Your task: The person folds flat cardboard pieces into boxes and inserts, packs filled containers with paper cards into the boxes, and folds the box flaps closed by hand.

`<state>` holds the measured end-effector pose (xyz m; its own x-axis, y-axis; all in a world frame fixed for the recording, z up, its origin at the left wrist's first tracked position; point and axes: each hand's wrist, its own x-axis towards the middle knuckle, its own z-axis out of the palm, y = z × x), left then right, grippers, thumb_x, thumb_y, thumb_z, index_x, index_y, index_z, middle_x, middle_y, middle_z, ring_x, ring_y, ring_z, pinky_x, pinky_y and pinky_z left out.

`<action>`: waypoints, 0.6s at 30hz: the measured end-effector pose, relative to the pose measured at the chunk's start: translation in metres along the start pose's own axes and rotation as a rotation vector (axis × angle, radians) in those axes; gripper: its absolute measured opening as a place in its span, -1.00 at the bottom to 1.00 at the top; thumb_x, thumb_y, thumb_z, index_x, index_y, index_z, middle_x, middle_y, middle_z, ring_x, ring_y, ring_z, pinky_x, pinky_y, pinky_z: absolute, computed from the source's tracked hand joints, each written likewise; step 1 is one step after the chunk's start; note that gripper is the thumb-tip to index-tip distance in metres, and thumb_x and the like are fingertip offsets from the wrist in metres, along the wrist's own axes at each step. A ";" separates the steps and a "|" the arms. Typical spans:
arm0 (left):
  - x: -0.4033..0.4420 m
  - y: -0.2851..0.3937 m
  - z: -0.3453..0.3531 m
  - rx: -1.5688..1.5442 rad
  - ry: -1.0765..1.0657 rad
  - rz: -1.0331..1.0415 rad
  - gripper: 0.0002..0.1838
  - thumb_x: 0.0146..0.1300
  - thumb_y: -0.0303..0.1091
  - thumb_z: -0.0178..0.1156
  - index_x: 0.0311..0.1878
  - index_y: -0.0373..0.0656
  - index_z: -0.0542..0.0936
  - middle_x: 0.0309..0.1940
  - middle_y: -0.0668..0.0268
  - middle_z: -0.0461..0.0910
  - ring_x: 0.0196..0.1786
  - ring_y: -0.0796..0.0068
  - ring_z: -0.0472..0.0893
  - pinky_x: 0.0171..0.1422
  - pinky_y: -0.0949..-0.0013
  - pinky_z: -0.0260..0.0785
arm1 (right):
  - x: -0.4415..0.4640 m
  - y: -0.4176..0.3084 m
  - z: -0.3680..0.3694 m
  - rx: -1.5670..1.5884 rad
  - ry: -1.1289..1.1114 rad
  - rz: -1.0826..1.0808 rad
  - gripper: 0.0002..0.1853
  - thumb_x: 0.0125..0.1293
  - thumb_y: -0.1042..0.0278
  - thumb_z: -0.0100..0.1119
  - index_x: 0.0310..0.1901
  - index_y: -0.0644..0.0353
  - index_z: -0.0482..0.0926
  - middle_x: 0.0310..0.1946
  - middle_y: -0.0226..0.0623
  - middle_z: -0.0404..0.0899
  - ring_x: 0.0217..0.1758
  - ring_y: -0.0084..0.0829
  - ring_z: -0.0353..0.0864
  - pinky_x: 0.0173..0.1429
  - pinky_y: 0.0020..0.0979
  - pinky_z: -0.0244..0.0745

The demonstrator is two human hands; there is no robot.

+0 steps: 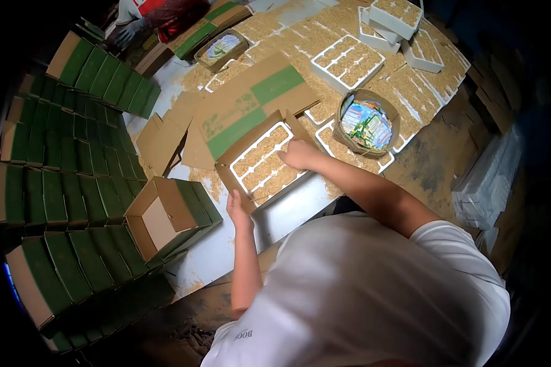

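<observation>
An open cardboard box (pixel 223 177) stands on the white table in front of me, its green-printed lid (pixel 260 104) folded back. Inside it lies a white foam tray (pixel 234 169) whose rows are filled with a tan, crumbly material. My right hand (pixel 299 155) is closed, fingers curled, and touches the tray's right part; whether anything is in the fingers is hidden. Beside the box's near left corner, my left hand (pixel 237 209) is upright with its fingers extended, resting against the box wall.
Stacked green boxes (pixel 67 202) line the left, with an open box (pixel 165 214) in front. Right of the lid, a round basket (pixel 392 107) holds colourful packets. Foam trays (pixel 348 61) cover the far table. Another person's gloved hand (pixel 130 30) shows at the top left.
</observation>
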<state>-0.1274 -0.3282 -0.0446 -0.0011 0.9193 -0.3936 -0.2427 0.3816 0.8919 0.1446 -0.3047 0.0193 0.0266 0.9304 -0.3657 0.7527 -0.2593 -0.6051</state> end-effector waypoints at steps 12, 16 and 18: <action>-0.033 -0.002 -0.008 0.387 0.105 0.104 -0.60 0.50 -0.19 0.05 0.15 -0.35 0.55 -0.07 0.27 0.64 -0.06 0.51 0.55 0.11 0.40 0.37 | -0.023 0.020 0.048 -0.026 0.164 -0.008 -0.09 0.35 -0.02 0.14 0.31 0.77 0.04 0.18 0.68 0.24 0.18 0.35 0.45 0.25 -0.05 0.45; -0.060 -0.004 -0.001 0.650 0.289 0.180 -0.70 0.46 -0.29 0.04 -0.03 -0.38 0.58 -0.25 0.11 0.66 -0.15 0.44 0.58 0.05 0.29 0.41 | -0.051 0.018 0.043 -0.031 0.130 -0.082 -0.16 0.33 0.07 0.16 0.33 0.69 0.09 0.20 0.69 0.19 0.19 0.39 0.43 0.24 0.00 0.45; -0.067 -0.003 0.001 0.707 0.344 0.144 -0.66 0.45 -0.26 0.02 0.04 -0.35 0.57 -0.18 -0.03 0.66 -0.09 0.15 0.63 0.08 0.23 0.42 | -0.048 0.016 0.040 -0.025 0.136 -0.127 -0.22 0.33 0.10 0.15 0.34 0.61 0.15 0.23 0.64 0.18 0.19 0.38 0.43 0.24 0.01 0.45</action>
<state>-0.1254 -0.3903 -0.0204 -0.3127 0.9269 -0.2073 0.4551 0.3378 0.8239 0.1290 -0.3643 -0.0014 0.0172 0.9821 -0.1874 0.7716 -0.1322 -0.6223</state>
